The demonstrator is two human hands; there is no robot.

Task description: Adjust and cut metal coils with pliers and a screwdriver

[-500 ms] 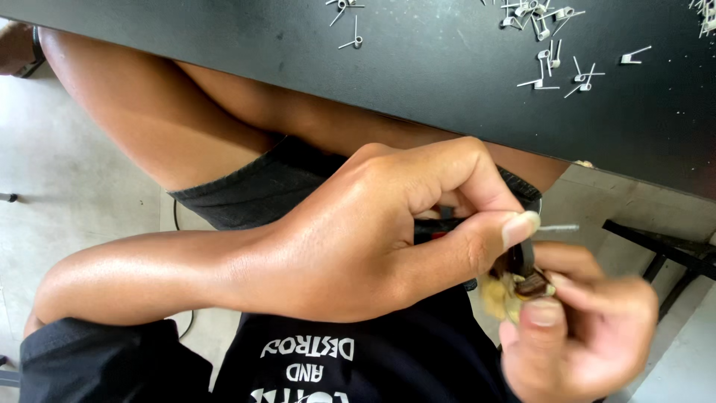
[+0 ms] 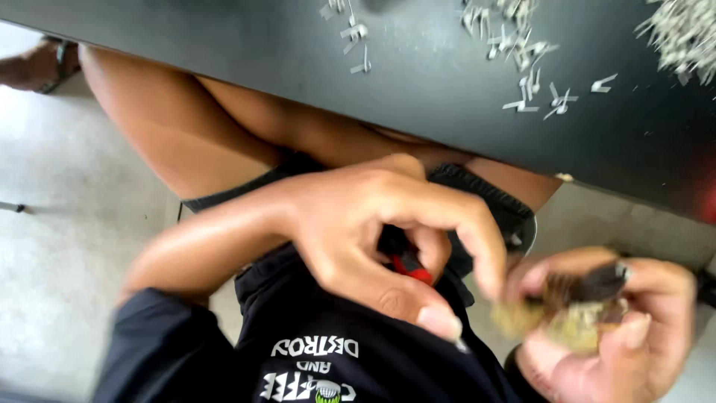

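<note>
The left hand (image 2: 388, 246) was curled shut around a small tool with red and black handles (image 2: 406, 263), only partly visible inside the palm. The right hand (image 2: 619, 321), at the near right, gripped a blurred tan, bristly bundle (image 2: 574, 325) with a dark piece across it. Beyond the hands, the black tabletop (image 2: 261, 52) carried scattered small silver metal clips (image 2: 526, 75). The hands were just beside each other.

Bright daylight — heavy motion blur
</note>
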